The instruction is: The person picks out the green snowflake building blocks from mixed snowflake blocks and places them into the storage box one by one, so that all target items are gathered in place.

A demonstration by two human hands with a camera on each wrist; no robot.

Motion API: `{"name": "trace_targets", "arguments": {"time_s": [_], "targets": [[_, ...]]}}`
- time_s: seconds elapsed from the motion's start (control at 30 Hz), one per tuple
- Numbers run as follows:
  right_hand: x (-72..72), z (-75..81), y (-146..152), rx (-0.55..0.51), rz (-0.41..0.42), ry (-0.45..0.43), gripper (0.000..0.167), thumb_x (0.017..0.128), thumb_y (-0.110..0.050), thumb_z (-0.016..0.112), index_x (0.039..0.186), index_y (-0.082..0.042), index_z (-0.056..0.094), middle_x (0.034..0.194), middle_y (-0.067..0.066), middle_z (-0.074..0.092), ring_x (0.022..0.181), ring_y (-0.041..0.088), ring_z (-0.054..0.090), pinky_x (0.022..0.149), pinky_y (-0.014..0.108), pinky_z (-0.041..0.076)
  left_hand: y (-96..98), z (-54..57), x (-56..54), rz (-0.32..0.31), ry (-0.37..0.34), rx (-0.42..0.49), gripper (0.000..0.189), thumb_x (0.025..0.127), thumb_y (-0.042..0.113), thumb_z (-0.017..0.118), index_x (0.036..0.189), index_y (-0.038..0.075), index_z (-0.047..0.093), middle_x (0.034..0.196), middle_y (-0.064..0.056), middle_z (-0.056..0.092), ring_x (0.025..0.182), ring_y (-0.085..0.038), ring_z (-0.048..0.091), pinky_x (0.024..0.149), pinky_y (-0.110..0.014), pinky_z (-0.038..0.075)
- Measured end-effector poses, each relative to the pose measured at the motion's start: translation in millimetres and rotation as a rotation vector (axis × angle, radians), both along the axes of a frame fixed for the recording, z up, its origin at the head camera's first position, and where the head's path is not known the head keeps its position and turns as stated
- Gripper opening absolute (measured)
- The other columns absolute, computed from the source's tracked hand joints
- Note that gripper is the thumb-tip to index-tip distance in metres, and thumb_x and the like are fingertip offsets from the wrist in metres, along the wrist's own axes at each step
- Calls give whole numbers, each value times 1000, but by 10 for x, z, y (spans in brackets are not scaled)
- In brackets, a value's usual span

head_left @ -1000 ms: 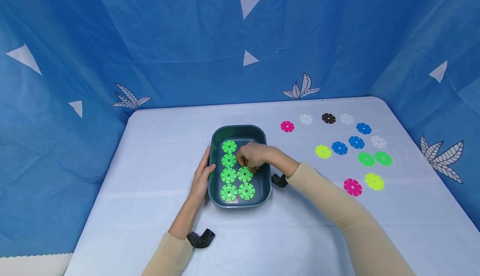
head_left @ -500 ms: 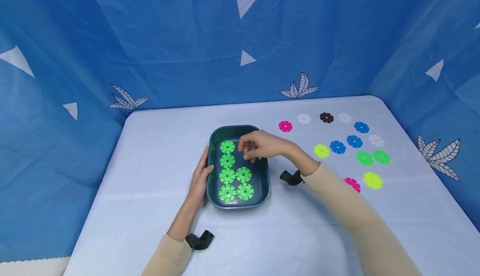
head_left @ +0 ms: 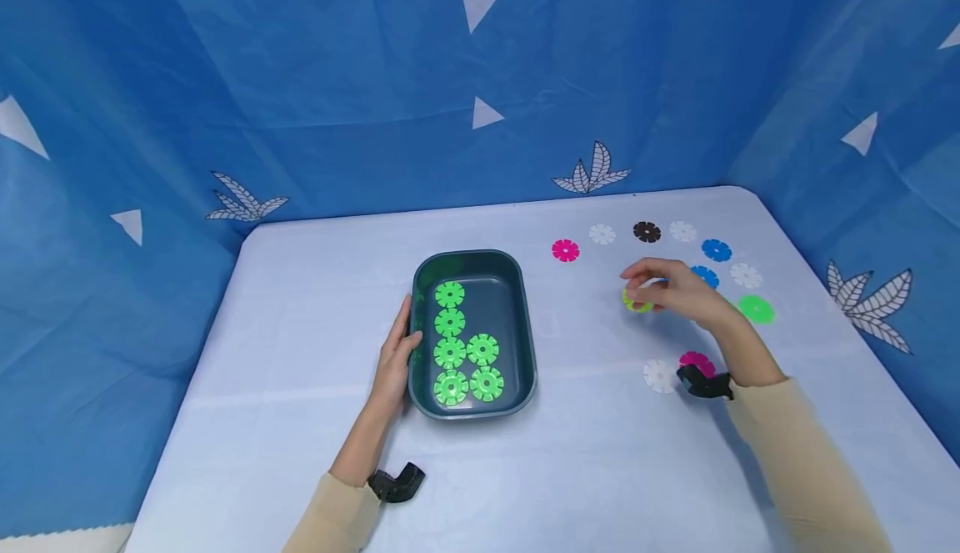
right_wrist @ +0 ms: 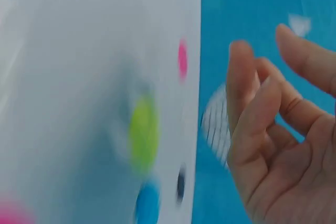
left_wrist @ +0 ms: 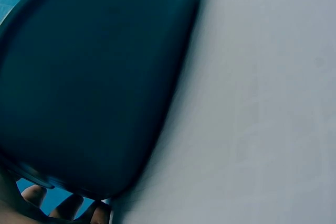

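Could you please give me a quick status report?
Left hand holds tray, six green discs inside. Right hand empty, over yellow disc. Nothing visibly blocking.

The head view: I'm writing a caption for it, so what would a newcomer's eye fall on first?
Probably the dark teal tray, just left of the head view's centre, with six bright green discs down its left and lower part. Next might come the multicoloured discs scattered over the right side of the white table, where the right hand hovers near a yellow one.
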State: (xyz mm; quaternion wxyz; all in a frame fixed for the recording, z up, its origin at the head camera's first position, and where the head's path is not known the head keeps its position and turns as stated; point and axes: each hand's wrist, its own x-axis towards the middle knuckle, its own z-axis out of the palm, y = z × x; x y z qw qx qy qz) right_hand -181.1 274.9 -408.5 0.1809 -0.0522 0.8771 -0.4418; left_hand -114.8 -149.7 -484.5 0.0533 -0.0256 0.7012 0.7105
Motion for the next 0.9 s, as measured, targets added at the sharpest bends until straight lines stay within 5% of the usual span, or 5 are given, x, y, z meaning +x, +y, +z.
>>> {"name": "trace_targets", "arguments": {"time_s": [0.2, 0.4, 0.67, 0.9], "targets": [[264, -111, 716, 141, -211, 73, 51, 94, -27, 65, 134, 3, 50, 117, 19, 56, 89, 18, 59, 68, 27, 54, -2, -1, 6, -1, 1, 2, 58, 104, 19, 38, 157, 32, 20, 164, 13, 11, 152, -10, 3, 125, -40, 3], [433, -217, 1097, 201, -370, 79, 61, 92, -35, 66, 135, 4, 47, 119, 20, 54, 98, 28, 52, 62, 19, 51, 1, -5, 0, -4, 3, 4, 58, 104, 19, 38, 157, 30, 19, 164, 14, 12, 152, -9, 3, 125, -40, 3], [453, -353, 1119, 270, -420, 5, 63, 91, -26, 68, 138, 9, 44, 122, 30, 47, 101, 38, 48, 61, 15, 47, -10, -4, 15, -6, 6, 7, 58, 104, 19, 38, 157, 29, 19, 164, 13, 11, 152, -9, 3, 125, -40, 3], [471, -405, 1100, 365, -383, 19, 63, 86, -19, 72, 134, 12, 46, 119, 34, 46, 103, 47, 43, 74, 44, 53, 18, -28, 18, -13, 18, 17, 58, 104, 19, 38, 157, 30, 19, 164, 12, 12, 152, -11, 3, 125, -41, 3]]}}
